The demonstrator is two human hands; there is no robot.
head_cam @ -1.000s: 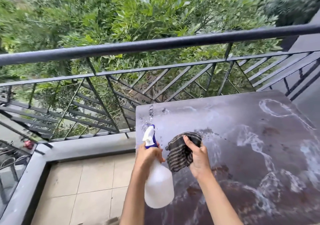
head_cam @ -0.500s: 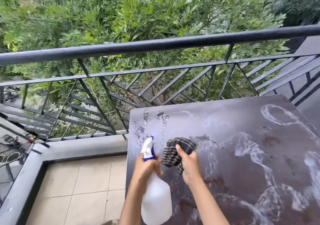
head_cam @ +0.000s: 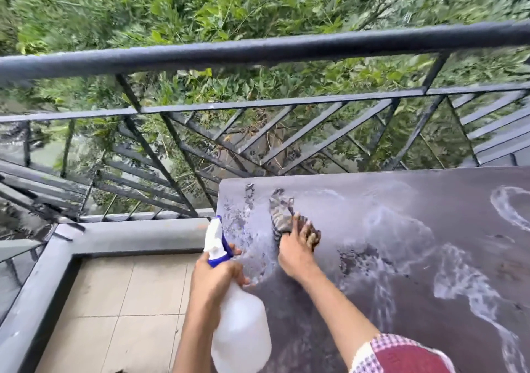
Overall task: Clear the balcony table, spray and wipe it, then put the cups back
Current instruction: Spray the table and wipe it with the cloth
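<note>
The dark balcony table [head_cam: 415, 258] fills the lower right, streaked with white foam and wet patches. My left hand [head_cam: 215, 275] grips the neck of a white spray bottle [head_cam: 241, 332] with a blue-and-white trigger head, held over the table's left edge. My right hand [head_cam: 296, 248] presses a striped dark cloth [head_cam: 282, 215] flat on the tabletop near the far left corner; the cloth looks blurred. No cups are in view.
A black metal railing [head_cam: 258, 51] with diagonal bars runs behind and left of the table, with green foliage beyond. A grey concrete kerb [head_cam: 129, 235] borders the beige tiled floor [head_cam: 120, 315] to the left of the table.
My right hand has pushed the cloth farther toward the table's back left corner, spreading it flatter. The left hand still holds the spray bottle in about the same place.
</note>
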